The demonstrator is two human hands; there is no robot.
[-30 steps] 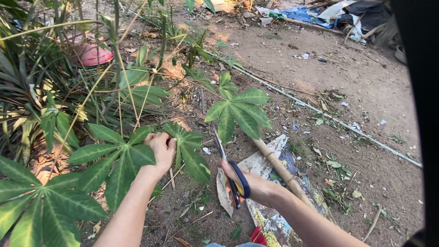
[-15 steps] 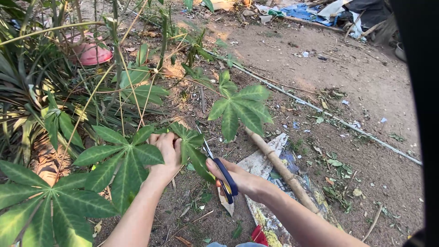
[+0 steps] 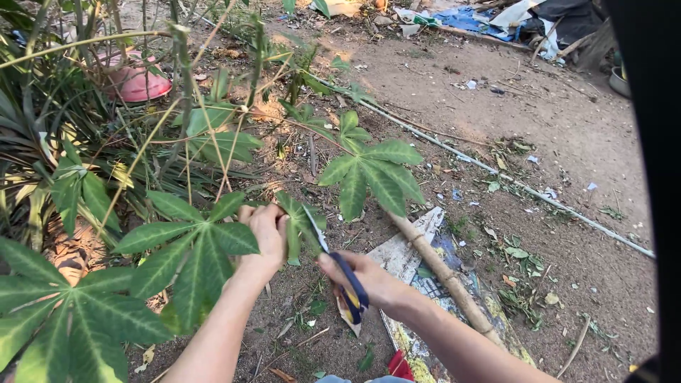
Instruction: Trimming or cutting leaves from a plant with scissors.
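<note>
My left hand (image 3: 264, 237) grips the base of a broad, finger-lobed green leaf (image 3: 191, 248) where it joins its stalk. My right hand (image 3: 365, 280) holds a pair of scissors (image 3: 340, 266) with blue handles. Their blades point up and left, and the tips reach a smaller green leaf (image 3: 296, 223) just right of my left hand. Another lobed leaf (image 3: 369, 170) hangs a little farther off, above my right hand.
Thin cassava stalks (image 3: 186, 106) and long grassy blades fill the left side. A pink upturned bowl (image 3: 135, 81) lies behind them. A wooden pole (image 3: 443, 273) and printed sheet (image 3: 408, 259) rest on bare dirt. A thin pipe (image 3: 511, 181) crosses the ground. Rubbish lies at the far top.
My right hand has brought the scissors up and left, from near the printed sheet to the leaf beside my left hand. My left hand has stayed on the leaf base.
</note>
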